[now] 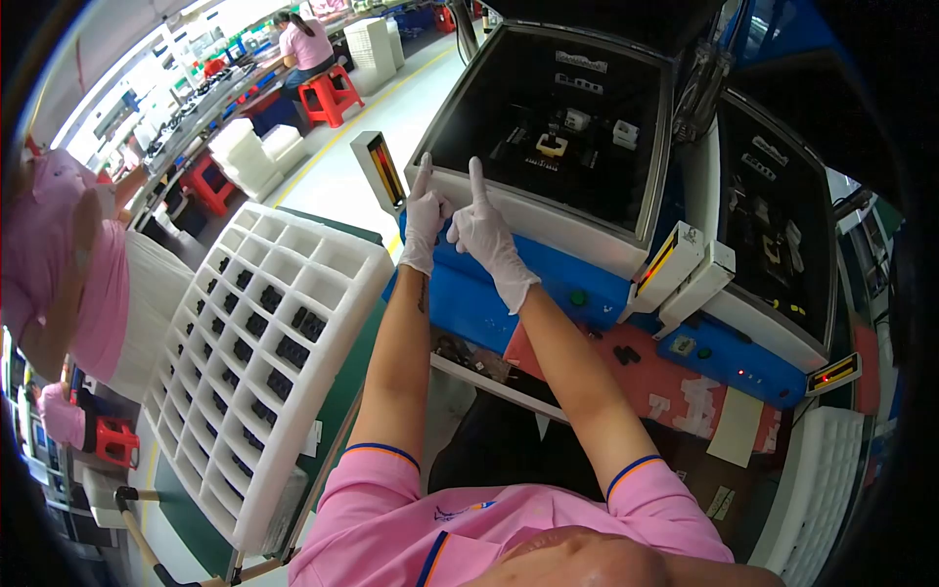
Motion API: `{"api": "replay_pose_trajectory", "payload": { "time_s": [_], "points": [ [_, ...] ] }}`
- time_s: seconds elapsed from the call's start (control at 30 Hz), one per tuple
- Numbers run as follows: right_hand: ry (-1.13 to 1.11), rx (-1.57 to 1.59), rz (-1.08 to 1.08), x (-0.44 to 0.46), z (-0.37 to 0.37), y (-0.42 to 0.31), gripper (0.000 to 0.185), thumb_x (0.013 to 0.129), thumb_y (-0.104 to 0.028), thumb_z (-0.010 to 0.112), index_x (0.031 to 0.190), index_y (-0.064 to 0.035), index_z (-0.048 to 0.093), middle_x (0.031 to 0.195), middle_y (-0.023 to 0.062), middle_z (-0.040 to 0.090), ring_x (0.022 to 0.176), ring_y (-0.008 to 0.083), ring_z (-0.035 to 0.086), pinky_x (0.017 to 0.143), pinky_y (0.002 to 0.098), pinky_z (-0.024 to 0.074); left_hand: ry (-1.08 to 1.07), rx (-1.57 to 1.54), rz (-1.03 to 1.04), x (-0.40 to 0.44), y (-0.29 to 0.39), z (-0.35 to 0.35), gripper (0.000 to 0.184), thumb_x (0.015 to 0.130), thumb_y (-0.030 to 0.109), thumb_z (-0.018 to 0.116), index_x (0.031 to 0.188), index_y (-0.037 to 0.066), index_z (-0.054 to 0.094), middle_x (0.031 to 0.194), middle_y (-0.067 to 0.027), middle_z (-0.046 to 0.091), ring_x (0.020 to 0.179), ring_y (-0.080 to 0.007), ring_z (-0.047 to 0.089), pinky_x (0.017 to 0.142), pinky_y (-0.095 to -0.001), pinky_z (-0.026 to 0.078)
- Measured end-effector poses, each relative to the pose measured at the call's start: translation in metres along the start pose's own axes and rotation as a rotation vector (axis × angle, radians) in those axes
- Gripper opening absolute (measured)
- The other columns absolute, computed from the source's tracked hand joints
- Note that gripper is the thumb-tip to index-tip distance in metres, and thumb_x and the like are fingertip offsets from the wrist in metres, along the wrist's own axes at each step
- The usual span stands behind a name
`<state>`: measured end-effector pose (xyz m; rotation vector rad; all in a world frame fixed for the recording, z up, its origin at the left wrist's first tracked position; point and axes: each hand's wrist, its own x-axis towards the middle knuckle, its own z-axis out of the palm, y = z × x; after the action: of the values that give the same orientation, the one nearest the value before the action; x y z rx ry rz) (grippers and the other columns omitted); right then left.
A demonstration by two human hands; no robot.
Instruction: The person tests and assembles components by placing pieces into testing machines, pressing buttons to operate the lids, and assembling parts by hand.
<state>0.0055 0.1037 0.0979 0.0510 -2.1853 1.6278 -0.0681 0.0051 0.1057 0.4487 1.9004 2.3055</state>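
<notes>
Both hands wear white gloves and are raised at the front edge of a white-framed machine [626, 256] with a dark top. My left hand [424, 220] points up with its index finger, the other fingers curled in, and nothing shows in it. Close beside it, my right hand [481, 230] also has its index finger stretched up and the rest folded, with nothing visible in it. On the dark surface beyond them sit a yellow and white part [552, 146] and a small white block [625, 134].
A white compartment tray [337, 338] with several black parts stands at the left. At the right is a second machine [831, 293]. Black pieces [626, 355] lie on a red mat [675, 391]. A person in pink [73, 264] stands at far left; another person [306, 44] sits further back.
</notes>
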Motion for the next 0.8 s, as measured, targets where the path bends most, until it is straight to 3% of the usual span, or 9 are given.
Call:
{"api": "replay_pose_trajectory", "payload": {
  "time_s": [0.1,0.23,0.33,0.37,0.43,0.5,0.67,0.73,0.8],
  "points": [
    [-0.033,-0.148,-0.091,0.012,0.019,0.039,0.078,0.08,-0.002,0.046,0.143,-0.0156,0.002,0.063,0.0082,0.062,0.061,0.0181,0.063,0.066,0.0302,0.0532,0.023,0.01,0.006,0.002,0.0,0.0,0.068,0.078,-0.005,0.031,0.141,0.022,0.027,0.064,-0.002,0.049,0.045,-0.0069,0.037,0.04,-0.0181,0.033],
    [-0.018,-0.273,-0.132,-0.011,-0.008,-0.005,0.082,0.077,-0.004,0.051,0.143,-0.0099,0.002,0.069,0.0092,0.063,0.069,0.0176,0.064,0.086,0.0306,0.0472,0.075,0.077,0.02,-0.001,0.0,0.004,0.07,0.074,0.001,0.032,0.141,0.021,0.027,0.055,0.0009,0.044,0.041,-0.0073,0.035,0.036,-0.0202,0.028],
    [0.155,0.029,0.03,-0.036,-0.027,-0.019,0.082,0.077,-0.003,0.049,0.142,-0.0079,0.0,0.069,0.0076,0.063,0.063,0.0138,0.061,0.084,0.0296,0.0476,0.051,0.026,-0.007,-0.003,0.002,0.001,0.066,0.079,-0.003,0.034,0.139,0.024,0.032,0.074,-0.0038,0.054,0.045,-0.0073,0.039,0.041,-0.019,0.037],
    [0.232,0.064,-0.058,-0.04,-0.028,-0.001,0.08,0.077,-0.002,0.044,0.143,-0.011,-0.002,0.065,0.0066,0.06,0.053,0.0118,0.054,0.062,0.025,0.0449,0.076,0.025,0.001,0.004,-0.012,-0.004,0.066,0.079,-0.003,0.034,0.139,0.024,0.032,0.074,-0.0038,0.054,0.045,-0.0073,0.039,0.041,-0.019,0.037],
    [0.262,0.185,-0.025,-0.047,-0.033,0.003,0.078,0.078,-0.001,0.038,0.143,-0.0143,-0.004,0.062,0.0058,0.058,0.042,0.0093,0.046,0.039,0.0196,0.0412,0.0,0.127,0.218,0.018,-0.037,-0.013,0.066,0.078,-0.004,0.035,0.138,0.023,0.034,0.067,-0.0017,0.05,0.046,-0.0075,0.039,0.042,-0.0207,0.039],
    [0.199,0.257,0.122,-0.051,-0.039,-0.014,0.077,0.079,-0.001,0.036,0.143,-0.0146,-0.004,0.061,0.006,0.057,0.042,0.0085,0.045,0.037,0.0187,0.0395,-0.009,-0.202,0.171,0.009,-0.025,-0.004,0.066,0.078,-0.006,0.036,0.137,0.023,0.035,0.058,0.0009,0.044,0.047,-0.0077,0.04,0.044,-0.0222,0.04],
    [0.206,0.116,0.084,-0.047,-0.036,-0.002,0.072,0.082,0.0,0.032,0.143,-0.0144,-0.002,0.06,0.006,0.056,0.039,0.0079,0.044,0.035,0.0177,0.038,-0.009,-0.157,0.243,0.019,-0.032,-0.012,0.065,0.077,-0.006,0.037,0.135,0.023,0.04,0.058,0.0009,0.042,0.046,-0.0094,0.043,0.044,-0.0232,0.039],
    [0.193,0.107,0.046,-0.046,-0.035,0.001,0.071,0.082,0.0,0.031,0.143,-0.0142,-0.002,0.06,0.0059,0.056,0.039,0.0078,0.044,0.035,0.0176,0.0384,0.04,-0.181,-0.007,0.015,-0.021,-0.005,0.066,0.077,-0.009,0.038,0.137,0.017,0.036,0.085,-0.0065,0.056,0.047,-0.008,0.039,0.044,-0.0211,0.037],
    [0.226,0.07,0.013,-0.047,-0.034,0.002,0.07,0.083,0.001,0.03,0.143,-0.0138,-0.001,0.06,0.0059,0.056,0.039,0.0076,0.044,0.035,0.0176,0.0392,0.033,-0.19,0.023,0.017,-0.023,-0.005,0.068,0.076,-0.009,0.037,0.137,0.02,0.036,0.081,-0.0055,0.056,0.047,-0.0086,0.04,0.044,-0.0215,0.038]
  ]
}}
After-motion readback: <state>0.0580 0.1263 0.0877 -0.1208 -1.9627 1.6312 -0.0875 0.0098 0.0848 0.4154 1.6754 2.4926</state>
